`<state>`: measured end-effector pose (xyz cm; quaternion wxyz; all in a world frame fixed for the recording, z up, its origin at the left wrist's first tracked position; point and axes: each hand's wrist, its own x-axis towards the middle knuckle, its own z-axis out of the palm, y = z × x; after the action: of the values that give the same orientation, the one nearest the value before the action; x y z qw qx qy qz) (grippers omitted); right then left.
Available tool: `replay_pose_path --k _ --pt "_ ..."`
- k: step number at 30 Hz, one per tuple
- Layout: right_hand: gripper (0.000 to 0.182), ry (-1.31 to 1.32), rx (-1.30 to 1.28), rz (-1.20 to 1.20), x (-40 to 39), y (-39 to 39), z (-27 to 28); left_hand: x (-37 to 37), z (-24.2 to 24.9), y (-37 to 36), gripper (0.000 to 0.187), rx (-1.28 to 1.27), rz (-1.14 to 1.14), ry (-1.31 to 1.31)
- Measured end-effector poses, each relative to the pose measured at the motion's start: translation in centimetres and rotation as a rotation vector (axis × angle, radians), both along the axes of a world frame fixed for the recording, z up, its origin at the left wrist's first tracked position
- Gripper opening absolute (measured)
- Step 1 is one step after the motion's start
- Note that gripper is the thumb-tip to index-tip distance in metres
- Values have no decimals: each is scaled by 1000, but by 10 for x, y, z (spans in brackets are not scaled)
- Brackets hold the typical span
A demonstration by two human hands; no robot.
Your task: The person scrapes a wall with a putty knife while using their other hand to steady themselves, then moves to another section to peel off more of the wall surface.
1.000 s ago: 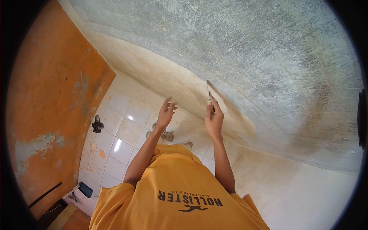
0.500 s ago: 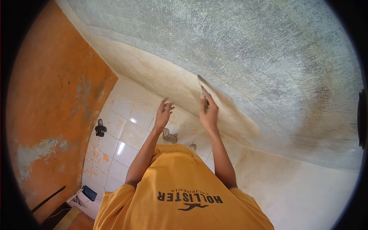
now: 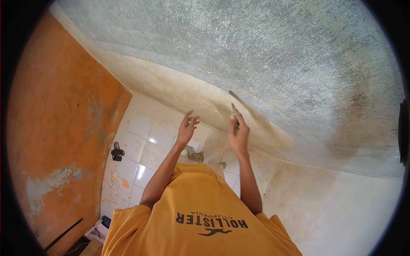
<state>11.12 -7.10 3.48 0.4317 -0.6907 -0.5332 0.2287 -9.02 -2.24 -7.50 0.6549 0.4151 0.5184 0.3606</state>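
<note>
My right hand (image 3: 239, 134) is wrapped round the green handle of a scraper (image 3: 236, 96). Its thin dark blade lies against the wall, where the rough grey-green surface (image 3: 273, 64) borders a smoother beige band (image 3: 171, 79). Some of the tool is hidden by my fingers and smeared by motion. To its left, my left hand (image 3: 186, 128) is raised with fingers apart and slightly bent, holding nothing. Both hands are above the floor, in front of the lower wall.
An orange wall (image 3: 55, 106) with peeling patches meets the scraped wall at the left corner. Dark footwear (image 3: 117, 151) lies on the white floor tiles (image 3: 153, 155) among flakes and dust. A dark rod (image 3: 64, 234) shows at the lower left.
My right hand and the scraper have shifted slightly right and down in the view. My left hand has moved slightly right and stays open. The camera view has shifted a little.
</note>
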Motion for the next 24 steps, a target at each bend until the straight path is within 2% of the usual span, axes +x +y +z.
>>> replay_pose_path --k 2,5,8,11,12,15,18,22,24 --pt "35 -35 214 20 22 1 -23 -2 -4 0 55 -10 -2 -9" --pt "35 -18 -4 32 1 12 1 -4 -5 -2 55 -26 1 -1" --pt "37 47 -194 -19 -7 8 -3 -1 -9 -1 56 -3 2 -27" --pt "37 -7 108 -9 15 -4 -17 1 -4 -4 56 -11 -19 -27" --pt "37 43 -13 -2 21 -5 -8 1 -5 0 56 -3 -12 -33" --pt "38 -18 -265 33 2 12 9 -1 -16 -4 55 0 -14 -29" --pt "38 25 -79 -5 -5 8 -4 2 -19 -10 56 0 -22 -19" --pt "36 43 10 -16 17 -5 -1 0 -14 -3 58 11 -23 -21" --pt "36 -30 17 20 0 7 -9 -2 -16 -14 59 -21 -25 -15"
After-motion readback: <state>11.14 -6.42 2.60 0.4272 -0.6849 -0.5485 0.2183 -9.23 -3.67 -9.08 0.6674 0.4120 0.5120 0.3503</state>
